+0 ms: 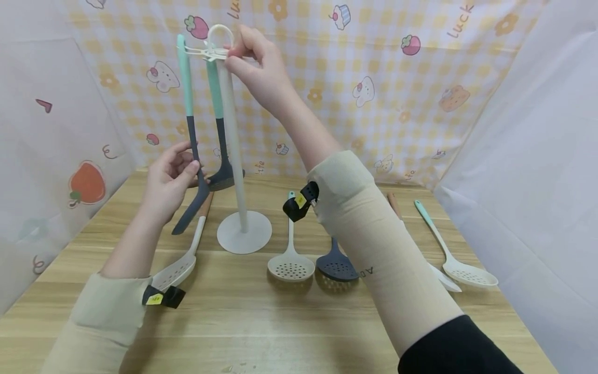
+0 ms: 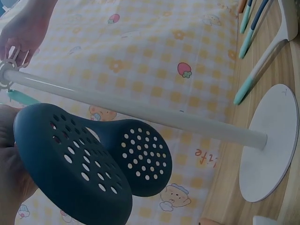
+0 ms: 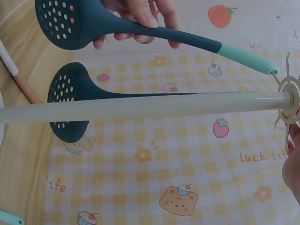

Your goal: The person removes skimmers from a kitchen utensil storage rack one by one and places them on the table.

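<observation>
In the head view my left hand [image 1: 168,179] holds a dark blue skimmer [image 1: 192,136] by its shaft, between thumb and fingers. Its mint handle [image 3: 243,58] reaches up to a hook of the white rack [image 1: 236,150]; in the right wrist view the handle's end meets the hook tip. Another dark skimmer [image 3: 70,77] with a mint handle hangs beside the pole. At the top, my right hand [image 1: 261,67] pinches the rack's hook ring [image 1: 216,54]. The left wrist view shows the perforated heads of the held skimmer [image 2: 89,173] and the hanging skimmer [image 2: 145,157].
The rack's round base [image 1: 229,237] stands on the wooden table. Around it lie a white slotted spoon [image 1: 175,271] with a brown handle, a white skimmer [image 1: 290,267], a dark skimmer [image 1: 337,267] and another white slotted spoon [image 1: 469,274]. My right arm partly hides a white utensil [image 1: 446,280].
</observation>
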Tool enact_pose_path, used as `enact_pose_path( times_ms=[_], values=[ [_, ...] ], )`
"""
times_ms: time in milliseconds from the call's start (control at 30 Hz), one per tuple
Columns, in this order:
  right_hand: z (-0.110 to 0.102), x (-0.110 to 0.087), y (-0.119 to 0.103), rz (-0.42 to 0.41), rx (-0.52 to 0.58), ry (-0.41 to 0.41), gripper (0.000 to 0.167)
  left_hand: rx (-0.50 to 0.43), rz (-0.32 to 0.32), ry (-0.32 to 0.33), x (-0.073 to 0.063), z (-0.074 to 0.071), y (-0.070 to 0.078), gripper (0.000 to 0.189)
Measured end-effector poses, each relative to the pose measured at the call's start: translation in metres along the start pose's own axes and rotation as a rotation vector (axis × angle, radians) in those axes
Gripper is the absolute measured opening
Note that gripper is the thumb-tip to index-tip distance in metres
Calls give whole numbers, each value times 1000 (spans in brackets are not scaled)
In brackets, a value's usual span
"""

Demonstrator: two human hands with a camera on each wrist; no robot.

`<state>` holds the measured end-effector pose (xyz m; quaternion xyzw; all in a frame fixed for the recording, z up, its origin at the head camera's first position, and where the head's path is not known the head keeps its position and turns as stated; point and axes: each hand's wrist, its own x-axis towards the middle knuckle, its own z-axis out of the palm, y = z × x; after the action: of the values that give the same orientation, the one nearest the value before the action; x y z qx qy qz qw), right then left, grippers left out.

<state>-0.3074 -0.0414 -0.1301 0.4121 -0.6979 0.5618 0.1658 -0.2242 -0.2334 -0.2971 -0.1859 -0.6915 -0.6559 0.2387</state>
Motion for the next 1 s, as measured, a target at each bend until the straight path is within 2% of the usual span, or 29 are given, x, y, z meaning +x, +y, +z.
enact_pose_path(
  times_ms=[133,500,800,1000],
  values=[
    [0,0,0,-4,-1,1,20,25,-10,27,-2,-4,0,36],
    [2,1,2,26,48,7,20,-11,-33,56,-9,-18,4,35],
    [1,-1,1,22,55,6,19,166,-85,68,-14,-38,1,40],
    [1,0,0,25,44,7,19,327,-118,56,-16,-45,1,42]
  ],
)
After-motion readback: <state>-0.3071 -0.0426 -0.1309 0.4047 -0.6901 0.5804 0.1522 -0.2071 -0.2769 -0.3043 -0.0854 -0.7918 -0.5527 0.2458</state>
